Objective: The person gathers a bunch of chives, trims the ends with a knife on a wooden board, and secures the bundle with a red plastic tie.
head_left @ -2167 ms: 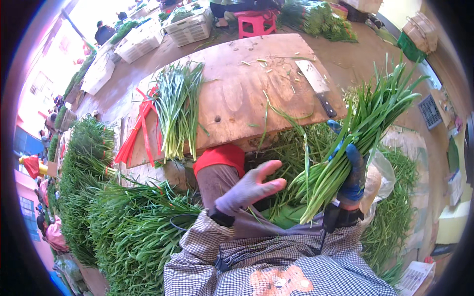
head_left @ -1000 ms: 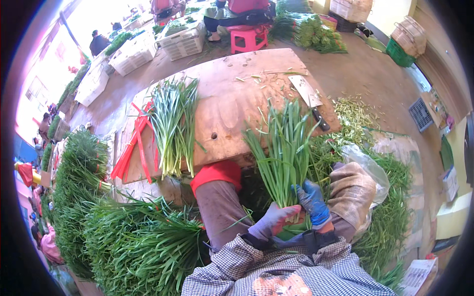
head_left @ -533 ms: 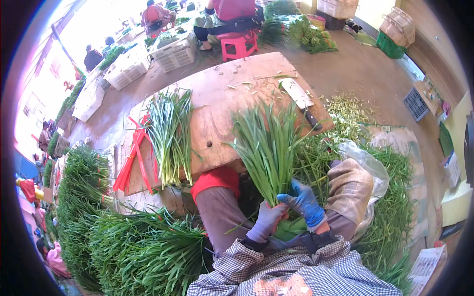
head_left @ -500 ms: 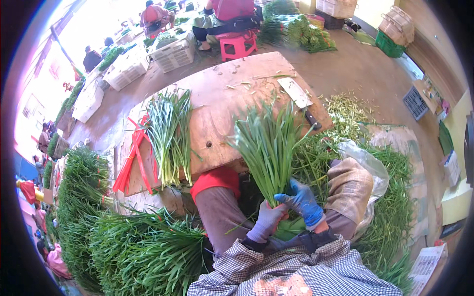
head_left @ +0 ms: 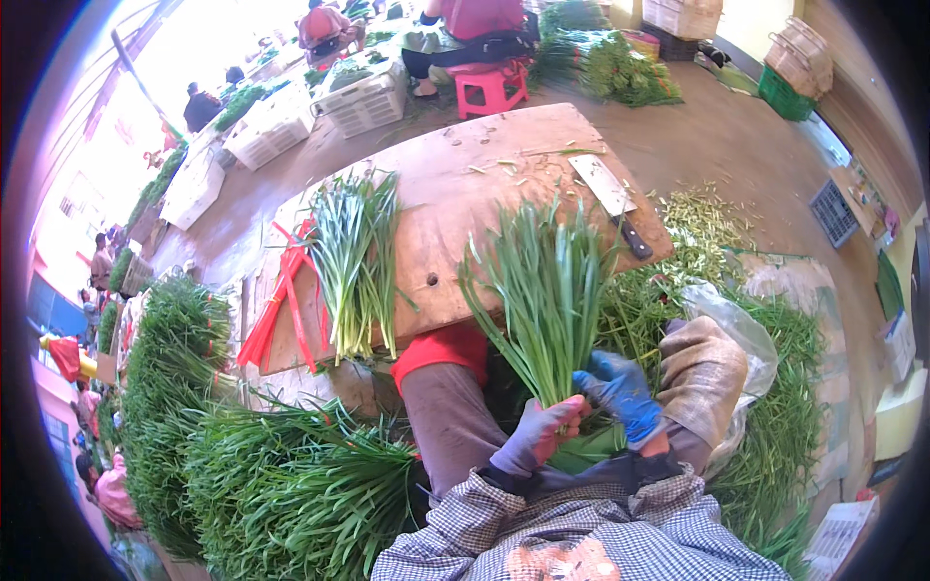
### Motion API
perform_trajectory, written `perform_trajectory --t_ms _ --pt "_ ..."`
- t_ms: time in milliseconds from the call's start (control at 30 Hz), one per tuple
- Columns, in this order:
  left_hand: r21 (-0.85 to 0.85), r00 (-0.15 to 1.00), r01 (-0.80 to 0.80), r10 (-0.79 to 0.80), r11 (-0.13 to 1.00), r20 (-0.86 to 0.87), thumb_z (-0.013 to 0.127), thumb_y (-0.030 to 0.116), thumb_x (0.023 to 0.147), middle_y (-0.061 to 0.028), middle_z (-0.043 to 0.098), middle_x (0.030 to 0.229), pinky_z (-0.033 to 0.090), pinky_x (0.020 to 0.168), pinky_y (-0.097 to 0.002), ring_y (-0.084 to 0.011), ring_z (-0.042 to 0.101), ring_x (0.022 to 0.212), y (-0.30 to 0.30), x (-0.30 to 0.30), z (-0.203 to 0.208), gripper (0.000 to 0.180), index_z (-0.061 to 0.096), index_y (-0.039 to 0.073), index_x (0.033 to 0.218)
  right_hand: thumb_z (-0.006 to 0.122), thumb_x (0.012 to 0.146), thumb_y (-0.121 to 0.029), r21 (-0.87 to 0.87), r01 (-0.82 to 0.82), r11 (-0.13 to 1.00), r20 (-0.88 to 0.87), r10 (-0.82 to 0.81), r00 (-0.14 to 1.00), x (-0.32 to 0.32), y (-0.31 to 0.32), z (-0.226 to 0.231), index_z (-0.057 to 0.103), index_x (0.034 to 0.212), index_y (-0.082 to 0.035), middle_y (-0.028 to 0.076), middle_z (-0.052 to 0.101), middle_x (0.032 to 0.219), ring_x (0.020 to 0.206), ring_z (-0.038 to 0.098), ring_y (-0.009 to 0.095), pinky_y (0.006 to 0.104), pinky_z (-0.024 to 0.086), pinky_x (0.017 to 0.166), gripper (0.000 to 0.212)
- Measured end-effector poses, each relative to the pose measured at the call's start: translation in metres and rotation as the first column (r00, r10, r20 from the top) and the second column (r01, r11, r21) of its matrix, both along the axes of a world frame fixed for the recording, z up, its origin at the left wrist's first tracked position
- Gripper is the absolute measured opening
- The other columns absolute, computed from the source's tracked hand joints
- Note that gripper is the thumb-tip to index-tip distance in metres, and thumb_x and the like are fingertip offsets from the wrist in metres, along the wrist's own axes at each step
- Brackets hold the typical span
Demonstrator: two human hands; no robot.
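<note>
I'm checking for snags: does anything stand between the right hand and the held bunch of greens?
Nothing visible does. The right hand is beside the bunch of greens, near the lower stems that the left hand grips; whether it touches them is unclear.

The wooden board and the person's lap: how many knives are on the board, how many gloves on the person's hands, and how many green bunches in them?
Knife: 1
Grey glove: 1
Blue glove: 1
Held green bunch: 1
Total: 4

Your left hand (head_left: 539, 433) wears grey and pink, your right hand (head_left: 625, 397) blue; held leaves (head_left: 544, 300) green; sleeves (head_left: 453, 518) dark-and-white checked.
</note>
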State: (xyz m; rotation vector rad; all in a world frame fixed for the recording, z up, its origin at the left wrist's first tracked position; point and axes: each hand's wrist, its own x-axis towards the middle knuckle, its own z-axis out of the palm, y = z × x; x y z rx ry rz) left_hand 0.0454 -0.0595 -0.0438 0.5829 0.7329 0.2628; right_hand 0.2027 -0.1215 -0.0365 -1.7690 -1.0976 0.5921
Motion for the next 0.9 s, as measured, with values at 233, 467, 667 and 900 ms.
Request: perform_trajectory --t_ms 233,467,667,900 --pt "0.213 0.996 -0.003 0.022 0.977 -0.088 0.073 0.017 0.084 -0.0002 0.061 0.075 0.035 0.047 -0.0225 -0.0062 0.047 0.055 0.006 -0.017 -0.013 0.021 0.062 0.005 0.098 0.079 0.077 -0.025 0.186 -0.016 0.982 -0.035 0.023 0.999 -0.022 0.038 0.059 0.063 0.115 -0.001 0.009 0.068 0.084 0.060 0.060 0.013 0.0250 0.049 0.057 0.048" --pt "0.460 0.971 -0.227 0.160 0.858 0.180 0.068 0.013 0.087 0.0000 0.062 0.105 0.047 0.084 -0.0273 -0.0095 0.056 0.096 -0.009 0.005 -0.028 0.041 0.053 0.007 0.125 0.073 0.082 -0.017 0.145 -0.157 0.977 0.011 0.157 0.987 -0.007 0.061 0.038 0.061 0.115 0.003 0.013 0.069 0.096 0.084 0.062 0.015 0.0303 0.049 0.081 0.041" --pt "0.545 0.950 -0.313 0.252 0.778 0.185 0.061 0.008 0.091 -0.0006 0.058 0.118 0.041 0.095 -0.0255 -0.0095 0.052 0.107 0.012 -0.015 -0.023 0.042 0.048 0.005 0.131 0.065 0.090 -0.011 0.184 -0.282 0.941 0.023 0.283 0.959 -0.002 0.087 0.039 0.063 0.116 0.000 0.002 0.067 0.093 0.074 0.055 0.009 0.0275 0.046 0.066 0.028" --pt "0.558 0.956 -0.274 0.286 0.783 0.067 0.062 0.009 0.091 0.0035 0.059 0.106 0.043 0.079 -0.0221 -0.0067 0.052 0.089 0.001 -0.016 -0.042 0.043 0.048 0.007 0.132 0.061 0.089 -0.007 0.101 -0.099 0.990 -0.325 0.127 0.937 0.030 0.074 0.019 0.065 0.119 -0.004 -0.002 0.065 0.089 0.055 0.043 0.001 0.0177 0.033 0.047 0.030"
